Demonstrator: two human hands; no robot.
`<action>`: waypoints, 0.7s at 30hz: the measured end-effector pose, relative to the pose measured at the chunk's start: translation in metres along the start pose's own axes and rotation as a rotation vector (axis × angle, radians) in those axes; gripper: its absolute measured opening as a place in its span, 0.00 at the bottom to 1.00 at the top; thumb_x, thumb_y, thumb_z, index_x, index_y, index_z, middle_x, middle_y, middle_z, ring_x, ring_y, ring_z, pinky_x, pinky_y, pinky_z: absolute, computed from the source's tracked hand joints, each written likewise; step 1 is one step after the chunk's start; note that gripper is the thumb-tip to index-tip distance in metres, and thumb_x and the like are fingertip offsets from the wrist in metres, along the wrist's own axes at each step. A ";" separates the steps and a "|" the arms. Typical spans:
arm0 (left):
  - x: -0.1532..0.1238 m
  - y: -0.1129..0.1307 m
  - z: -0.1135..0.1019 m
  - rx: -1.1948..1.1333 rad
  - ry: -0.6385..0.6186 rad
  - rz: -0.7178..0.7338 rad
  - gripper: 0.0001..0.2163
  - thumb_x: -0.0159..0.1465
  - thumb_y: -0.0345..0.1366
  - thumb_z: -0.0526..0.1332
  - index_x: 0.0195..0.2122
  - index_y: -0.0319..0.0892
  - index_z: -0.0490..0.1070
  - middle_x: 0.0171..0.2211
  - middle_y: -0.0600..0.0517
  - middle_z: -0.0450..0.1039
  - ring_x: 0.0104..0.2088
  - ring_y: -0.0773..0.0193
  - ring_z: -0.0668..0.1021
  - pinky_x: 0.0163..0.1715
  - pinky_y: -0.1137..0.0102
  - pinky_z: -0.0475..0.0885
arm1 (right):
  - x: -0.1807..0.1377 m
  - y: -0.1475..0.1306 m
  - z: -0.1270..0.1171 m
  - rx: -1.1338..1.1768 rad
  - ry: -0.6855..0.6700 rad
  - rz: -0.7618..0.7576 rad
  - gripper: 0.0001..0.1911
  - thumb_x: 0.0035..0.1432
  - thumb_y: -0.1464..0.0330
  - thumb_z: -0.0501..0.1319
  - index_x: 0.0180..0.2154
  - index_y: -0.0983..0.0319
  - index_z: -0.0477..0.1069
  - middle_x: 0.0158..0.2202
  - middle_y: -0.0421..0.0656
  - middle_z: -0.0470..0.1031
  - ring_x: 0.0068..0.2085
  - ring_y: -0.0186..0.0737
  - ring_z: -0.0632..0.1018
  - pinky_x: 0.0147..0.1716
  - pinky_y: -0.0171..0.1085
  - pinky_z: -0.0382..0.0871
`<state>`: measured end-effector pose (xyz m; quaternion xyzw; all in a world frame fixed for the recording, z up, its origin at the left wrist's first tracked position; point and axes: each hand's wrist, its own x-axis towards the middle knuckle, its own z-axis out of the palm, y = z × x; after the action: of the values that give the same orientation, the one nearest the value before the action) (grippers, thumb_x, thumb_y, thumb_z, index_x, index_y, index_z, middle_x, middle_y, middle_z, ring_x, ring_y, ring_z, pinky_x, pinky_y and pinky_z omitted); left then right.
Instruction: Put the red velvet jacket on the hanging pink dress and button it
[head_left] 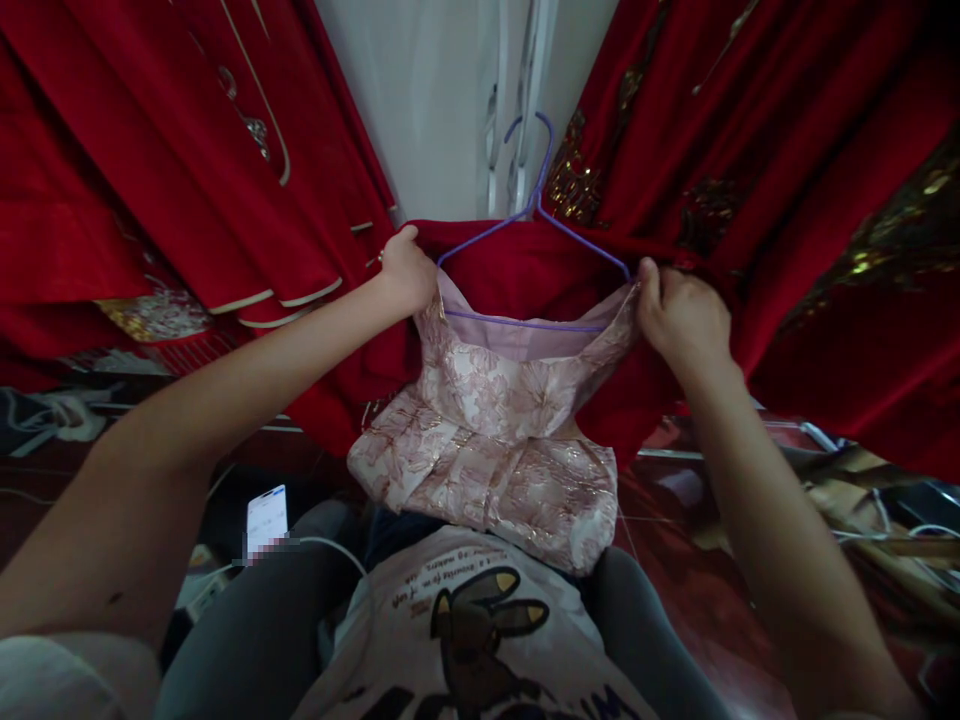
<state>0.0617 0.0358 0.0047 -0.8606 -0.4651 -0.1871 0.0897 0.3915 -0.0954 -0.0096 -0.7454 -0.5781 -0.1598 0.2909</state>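
Observation:
A sleeveless pink brocade dress (510, 390) with a shiny floral pattern and a flared lower part hangs in front of me on a purple hanger (538, 205). My left hand (409, 272) is closed on its left shoulder, by the hanger's end. At the opposite shoulder, my right hand (686, 312) grips the cloth with the thumb on top. Behind the dress spreads red fabric (517, 262), bunched up against both hands. Whether the fingers also hold this red cloth is hidden. The lower edge of the dress rests over my lap.
Long red garments with gold and silver trim hang at left (172, 150) and right (810, 150). Between them stands a white cabinet (427, 110) with handles. A lit phone (267, 518) with a cable lies by my left leg. Bags and cables clutter the floor at right.

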 end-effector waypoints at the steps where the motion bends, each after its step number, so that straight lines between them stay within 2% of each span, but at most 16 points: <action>1: -0.006 0.000 -0.006 0.075 -0.038 -0.023 0.19 0.59 0.45 0.57 0.40 0.35 0.77 0.38 0.39 0.76 0.50 0.44 0.75 0.59 0.48 0.53 | 0.006 0.004 -0.005 -0.009 -0.028 0.016 0.30 0.69 0.53 0.46 0.40 0.68 0.77 0.37 0.60 0.77 0.43 0.57 0.78 0.42 0.49 0.68; 3: -0.016 -0.001 -0.022 0.207 -0.158 -0.080 0.14 0.56 0.42 0.61 0.35 0.35 0.77 0.35 0.41 0.75 0.49 0.44 0.75 0.58 0.50 0.56 | 0.020 0.014 -0.013 0.012 -0.133 0.049 0.30 0.66 0.48 0.50 0.33 0.65 0.77 0.32 0.56 0.76 0.42 0.56 0.78 0.43 0.51 0.67; 5: -0.024 -0.004 -0.037 0.209 -0.280 -0.129 0.13 0.56 0.41 0.62 0.36 0.36 0.76 0.33 0.44 0.75 0.45 0.46 0.77 0.52 0.54 0.64 | 0.032 0.027 -0.016 0.150 -0.301 0.043 0.29 0.63 0.46 0.52 0.27 0.62 0.76 0.28 0.51 0.76 0.39 0.51 0.77 0.44 0.49 0.66; 7: -0.031 -0.008 -0.046 0.104 -0.347 -0.146 0.14 0.59 0.41 0.61 0.41 0.37 0.74 0.34 0.45 0.75 0.40 0.52 0.78 0.45 0.61 0.70 | 0.038 0.041 -0.014 0.430 -0.441 -0.019 0.26 0.61 0.45 0.55 0.29 0.58 0.76 0.30 0.47 0.77 0.35 0.45 0.76 0.43 0.46 0.68; 9: -0.039 -0.015 -0.047 -0.077 -0.308 -0.095 0.15 0.63 0.42 0.58 0.45 0.38 0.73 0.35 0.46 0.76 0.36 0.57 0.78 0.39 0.66 0.71 | 0.036 0.053 -0.007 0.692 -0.464 -0.096 0.19 0.57 0.47 0.60 0.35 0.54 0.76 0.33 0.43 0.79 0.34 0.41 0.75 0.41 0.43 0.70; 11: -0.047 -0.023 -0.039 -0.231 -0.210 -0.009 0.16 0.66 0.44 0.55 0.47 0.40 0.73 0.37 0.47 0.77 0.35 0.61 0.77 0.38 0.68 0.71 | 0.028 0.059 0.002 0.820 -0.383 -0.131 0.16 0.54 0.51 0.64 0.39 0.53 0.76 0.36 0.41 0.80 0.34 0.39 0.75 0.40 0.42 0.71; 14: -0.057 -0.033 -0.021 -0.323 -0.001 0.069 0.19 0.67 0.48 0.53 0.48 0.41 0.75 0.39 0.47 0.79 0.36 0.61 0.78 0.39 0.69 0.71 | 0.013 0.059 0.014 0.864 -0.211 -0.136 0.14 0.54 0.54 0.65 0.41 0.51 0.76 0.41 0.40 0.81 0.37 0.40 0.77 0.42 0.42 0.71; 17: -0.061 -0.038 -0.007 -0.328 0.163 0.057 0.22 0.68 0.50 0.53 0.48 0.40 0.76 0.42 0.46 0.80 0.37 0.60 0.79 0.39 0.69 0.71 | 0.006 0.055 0.021 0.854 -0.067 -0.122 0.11 0.57 0.55 0.63 0.42 0.49 0.77 0.44 0.38 0.81 0.42 0.42 0.78 0.45 0.43 0.72; 21: -0.070 -0.040 0.001 -0.244 0.286 -0.047 0.22 0.70 0.49 0.50 0.50 0.41 0.76 0.41 0.47 0.81 0.35 0.61 0.79 0.37 0.71 0.69 | 0.007 0.061 0.032 0.851 0.090 -0.055 0.12 0.59 0.56 0.61 0.43 0.50 0.77 0.44 0.40 0.81 0.45 0.45 0.80 0.47 0.44 0.73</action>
<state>-0.0061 0.0044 -0.0254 -0.8186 -0.4417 -0.3644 0.0455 0.4488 -0.0803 -0.0463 -0.5353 -0.5991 0.0529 0.5931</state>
